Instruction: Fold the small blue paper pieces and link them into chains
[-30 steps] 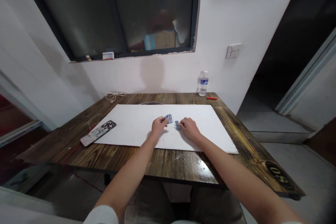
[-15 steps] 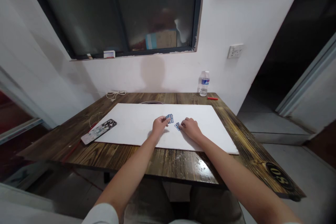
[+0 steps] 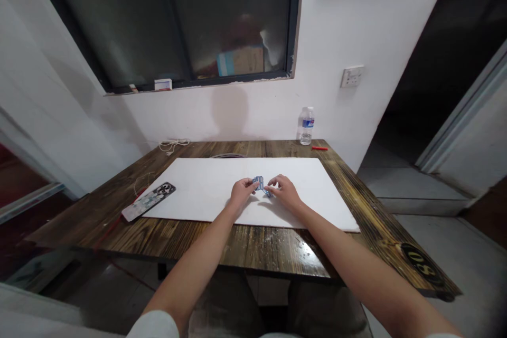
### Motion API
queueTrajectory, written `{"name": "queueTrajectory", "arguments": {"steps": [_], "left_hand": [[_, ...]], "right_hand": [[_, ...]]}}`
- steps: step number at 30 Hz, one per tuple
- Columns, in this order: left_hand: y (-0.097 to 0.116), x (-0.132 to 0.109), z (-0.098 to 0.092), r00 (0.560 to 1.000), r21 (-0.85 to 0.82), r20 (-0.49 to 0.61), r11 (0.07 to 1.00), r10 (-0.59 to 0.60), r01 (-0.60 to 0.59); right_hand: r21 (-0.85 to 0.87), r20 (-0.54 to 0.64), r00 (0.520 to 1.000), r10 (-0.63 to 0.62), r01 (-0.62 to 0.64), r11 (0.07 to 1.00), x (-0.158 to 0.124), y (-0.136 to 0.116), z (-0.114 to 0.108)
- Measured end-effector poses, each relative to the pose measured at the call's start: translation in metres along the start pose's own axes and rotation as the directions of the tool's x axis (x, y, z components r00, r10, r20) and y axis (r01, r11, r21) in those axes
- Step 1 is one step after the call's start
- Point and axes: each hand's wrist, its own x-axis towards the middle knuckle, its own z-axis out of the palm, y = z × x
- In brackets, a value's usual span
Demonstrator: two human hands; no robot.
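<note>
My left hand is closed on a flat blue-and-white piece, pinched between thumb and fingers above the white board. Its printed or ribbed pattern is too small to make out. Just to the right, my right hand has its thumb and forefinger together at a smaller piece in the same blue. This smaller piece is seen at a slant, close below the left hand's piece. Whether the two pieces touch is hard to see.
A phone lies across the board's left edge. On the wooden table, a white cord rests at the back left. A water bottle and a red pen-like stick are at the back right, below a wall socket.
My right hand has raised its fingers and moved slightly towards the left hand. The smaller blue piece has turned and looks narrower. My left hand has shifted slightly to the right.
</note>
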Motion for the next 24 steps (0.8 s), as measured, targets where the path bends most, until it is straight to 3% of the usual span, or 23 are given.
{"name": "queueTrajectory", "arguments": {"steps": [10,17,24], "left_hand": [[-0.0020,-0.0017,0.0010,0.983,0.063,0.185,0.998,-0.010,-0.001],[-0.0001,-0.0005,0.0000,0.983,0.047,0.183,0.999,-0.005,-0.003],[0.0031,-0.0017,0.0003,0.995,0.006,0.094,0.999,0.037,-0.038]], "right_hand": [[0.278,0.053,0.988,0.142,-0.151,0.948,0.0002,-0.0042,0.0007],[0.425,0.078,0.986,0.144,-0.164,0.890,0.0005,-0.0054,-0.0006],[0.365,0.036,0.990,0.136,-0.140,0.921,0.0020,-0.0002,-0.0003]]}}
